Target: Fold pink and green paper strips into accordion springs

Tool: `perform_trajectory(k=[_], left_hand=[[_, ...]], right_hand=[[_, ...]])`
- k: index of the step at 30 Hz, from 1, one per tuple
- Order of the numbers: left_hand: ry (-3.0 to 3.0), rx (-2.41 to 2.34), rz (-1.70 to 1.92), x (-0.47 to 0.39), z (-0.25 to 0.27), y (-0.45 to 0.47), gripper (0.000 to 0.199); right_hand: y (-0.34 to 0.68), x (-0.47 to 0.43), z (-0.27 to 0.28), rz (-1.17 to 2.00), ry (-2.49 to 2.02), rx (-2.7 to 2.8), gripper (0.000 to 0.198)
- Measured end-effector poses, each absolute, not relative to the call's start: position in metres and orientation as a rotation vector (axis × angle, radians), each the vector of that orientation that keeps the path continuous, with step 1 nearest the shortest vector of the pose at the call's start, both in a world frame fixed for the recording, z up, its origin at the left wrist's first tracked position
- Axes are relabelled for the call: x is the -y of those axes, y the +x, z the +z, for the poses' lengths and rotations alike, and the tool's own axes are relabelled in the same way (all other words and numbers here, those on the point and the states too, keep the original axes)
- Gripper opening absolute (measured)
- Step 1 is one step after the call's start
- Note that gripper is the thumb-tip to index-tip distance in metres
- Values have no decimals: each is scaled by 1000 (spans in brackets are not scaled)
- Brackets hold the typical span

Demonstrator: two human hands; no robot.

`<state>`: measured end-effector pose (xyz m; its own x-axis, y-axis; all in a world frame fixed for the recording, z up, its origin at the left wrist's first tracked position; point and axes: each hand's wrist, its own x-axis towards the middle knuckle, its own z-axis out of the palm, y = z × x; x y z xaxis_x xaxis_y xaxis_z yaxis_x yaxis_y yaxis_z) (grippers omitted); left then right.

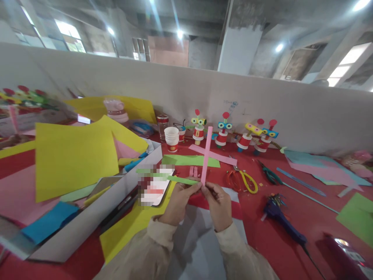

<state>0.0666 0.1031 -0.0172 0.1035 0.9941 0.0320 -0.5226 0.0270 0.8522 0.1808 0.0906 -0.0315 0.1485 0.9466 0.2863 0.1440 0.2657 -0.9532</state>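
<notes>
My left hand (179, 200) and my right hand (218, 202) meet at their fingertips over the middle of the table. Between them they pinch the joined ends of two paper strips. The pink paper strip (207, 151) stands up and away from me. Toward the left runs the green paper strip (183, 180), roughly at a right angle to the pink one. Fingers and thumbs cover the point where the strips meet. Just beyond the hands lie small folded pink paper pieces (193, 171), a green paper sheet (190, 160) and another pink strip (224, 157).
Left are a phone (159, 186) and a white box (96, 214) of coloured paper. Red-handled scissors (233, 179), green-handled pliers (269, 173) and a glue gun (284, 221) lie right. Paper-cup figures (221, 137) and stacked cups (171, 138) stand along the back wall.
</notes>
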Motion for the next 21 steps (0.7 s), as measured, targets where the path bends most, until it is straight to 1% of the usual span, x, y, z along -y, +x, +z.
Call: perform_trajectory(k=[4,10,15,21], left_hand=[[853,-728,1365,-103,-19,68,13],[855,-757,1364,-104,-21,67,9],[835,-786,1336,-106,-22,65,9],[811,-749,1313,-104,-21,67,7]], right_hand=[[182,-90,-32,799,-1184,1269,20],[181,-91,-34,926,-1131,1185,16],[180,-92,-33,954,-1101,1147,16],[177,-92,-31,1141,-966,1003,14]])
